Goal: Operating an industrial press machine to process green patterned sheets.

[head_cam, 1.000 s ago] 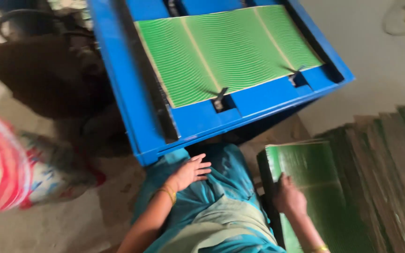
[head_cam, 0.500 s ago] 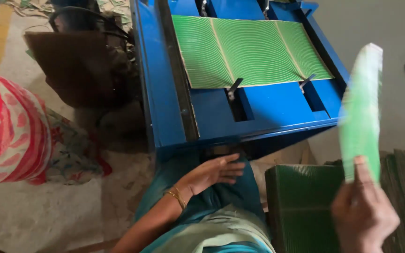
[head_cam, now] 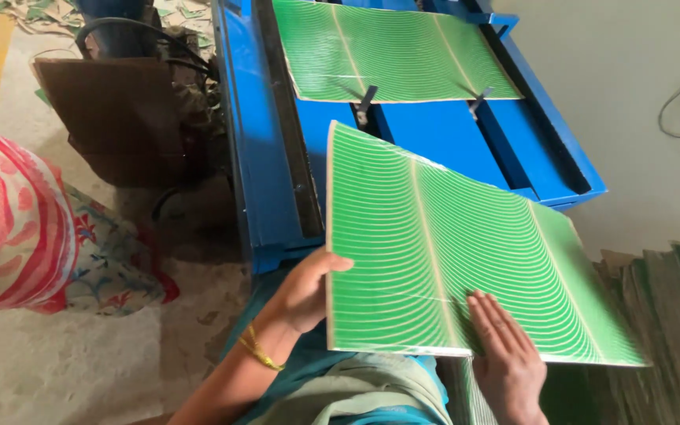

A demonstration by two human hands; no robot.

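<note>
- Head view: a green sheet (head_cam: 458, 252) printed with pale curved lines like a banana leaf is held flat and a little tilted, over the near edge of a blue machine table (head_cam: 434, 138) and above the person's lap.
- The left hand (head_cam: 304, 293) grips the sheet's near left edge, thumb on top and curled over the rim, the other fingers hidden under it. A thin gold bangle (head_cam: 260, 351) sits on that wrist.
- The right hand (head_cam: 505, 358) lies open and flat on the sheet's near edge, fingers (head_cam: 485, 315) spread and pointing away; it presses down rather than closing round anything.
- A second green sheet (head_cam: 391, 51) of the same print lies flat farther back on the blue table, apart from the held one.
- At the right edge stands a stack of dark green sheets (head_cam: 663, 330), edge on, just beside the held sheet's right corner.
- At the left lies a red and white patterned cloth bundle (head_cam: 9, 228) on the floor, well apart from the hands; behind it is a brown box-like part (head_cam: 120, 118) beside the machine.
</note>
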